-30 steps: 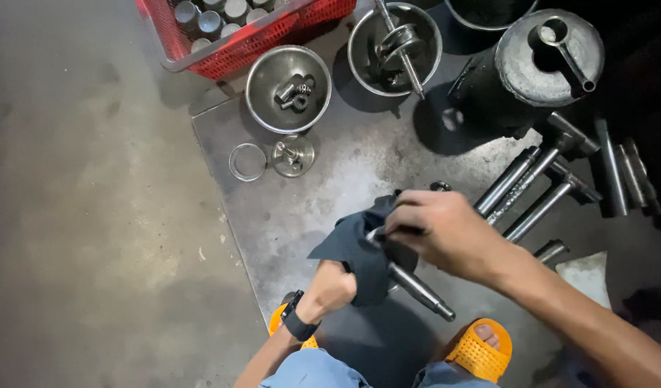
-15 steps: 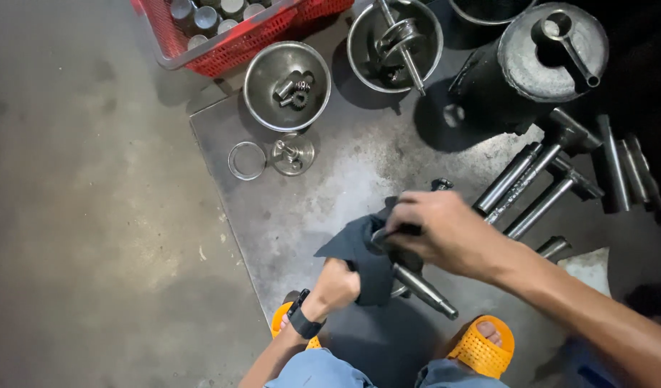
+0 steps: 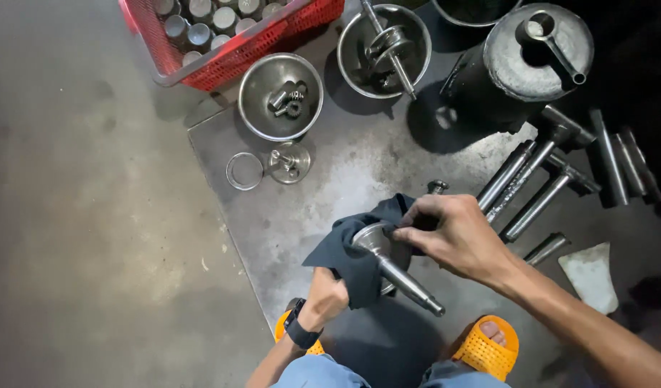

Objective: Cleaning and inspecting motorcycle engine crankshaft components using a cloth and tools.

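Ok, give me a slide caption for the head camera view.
Right hand grips a flared steel shaft while the left hand holds a dark cloth against it.

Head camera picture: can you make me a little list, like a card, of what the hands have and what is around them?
Left hand: grips a dark cloth.
Right hand: fingers pinch the wide end of a metal shaft.
Shaft: partly wrapped in the cloth, thin end sticking out.
Surface: grey metal sheet on the floor.
Nearby: two steel bowls of small parts, red crate of cylinders, more shafts, loose ring.
Feet: orange sandals.
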